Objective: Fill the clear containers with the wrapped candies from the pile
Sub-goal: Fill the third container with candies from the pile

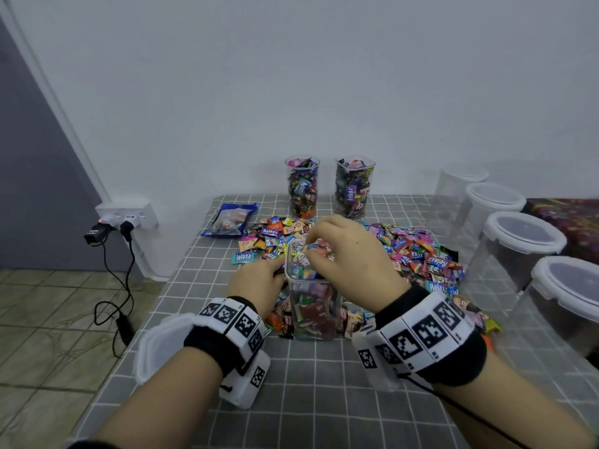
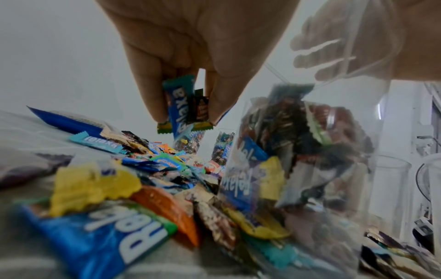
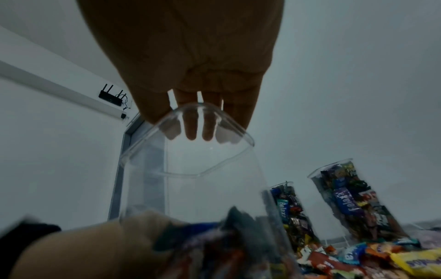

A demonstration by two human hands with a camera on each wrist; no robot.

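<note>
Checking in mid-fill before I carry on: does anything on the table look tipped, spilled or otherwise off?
Nothing stands out. The container being filled stands upright in the candy pile, as do the two full containers by the wall. The left hand pinches a few candies; the right hand is over the container's rim.

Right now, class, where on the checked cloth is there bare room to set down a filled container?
Bare grey checked cloth lies near, between the two forearms. Crowded: the wrapped-candy pile around the clear square container, and the lidded tubs along the right.
</note>
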